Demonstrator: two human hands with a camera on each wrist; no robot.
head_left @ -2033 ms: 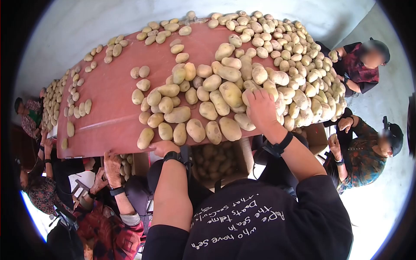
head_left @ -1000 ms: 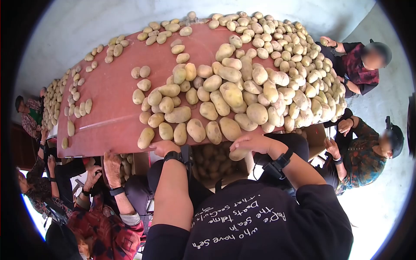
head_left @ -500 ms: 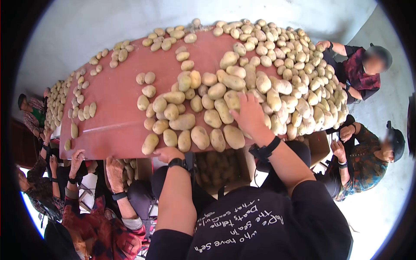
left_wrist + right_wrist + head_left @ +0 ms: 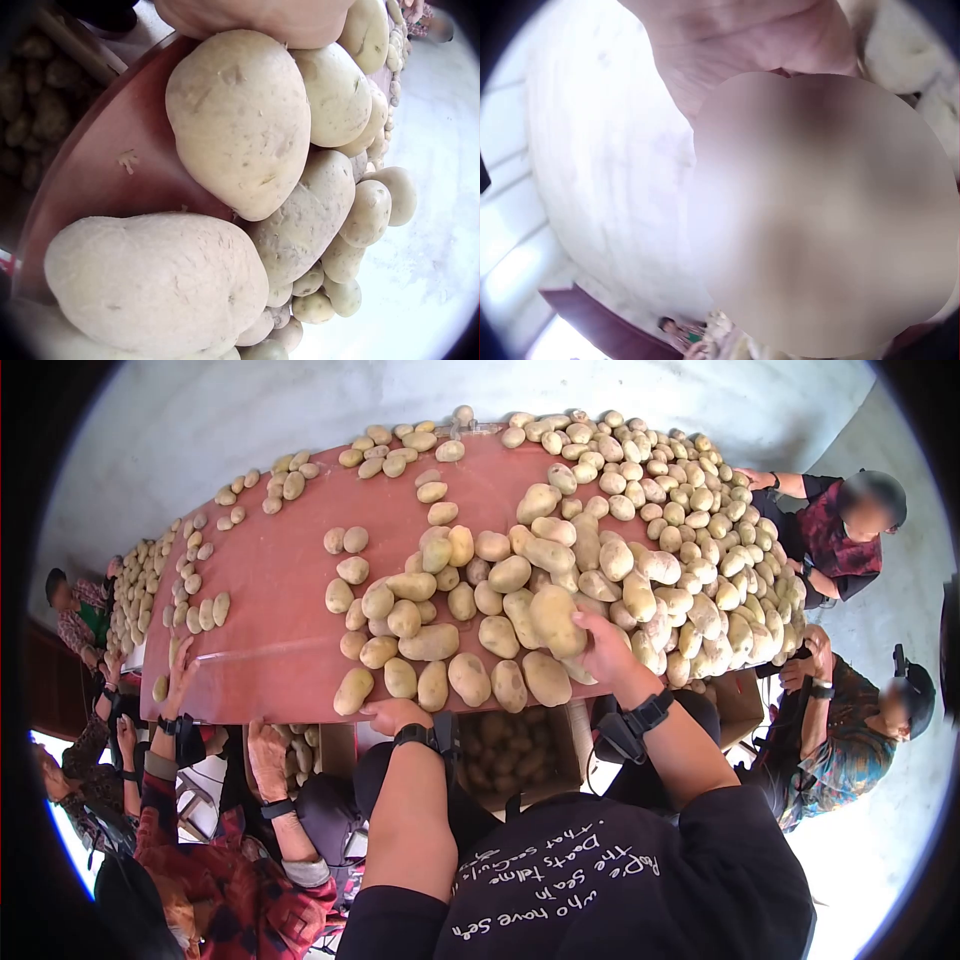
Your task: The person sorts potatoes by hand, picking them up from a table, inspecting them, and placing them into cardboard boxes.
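My right hand [image 4: 608, 650] grips a large yellow potato [image 4: 556, 620] at the near side of the potato pile [image 4: 690, 580], thumb on top. In the right wrist view the hand [image 4: 750, 41] shows above a big blurred patch that covers what it holds. At the near table edge my left hand [image 4: 397, 716] rests beside a potato [image 4: 352, 691], holding nothing. The left wrist view has part of that hand [image 4: 255, 16] at the top, close to a potato [image 4: 238, 124] on the red tabletop [image 4: 127, 154].
Below the table edge stands a cardboard box [image 4: 572, 745] with potatoes inside. More potatoes [image 4: 146, 590] lie at the far left. One person [image 4: 235, 860] sits at my left with a hand at the table edge; others sit at the right [image 4: 850, 735] and far ends.
A second ago my right hand held a potato over the box's edge; it then returned to the pile without it and now grips a large one. My left hand stays at the edge.
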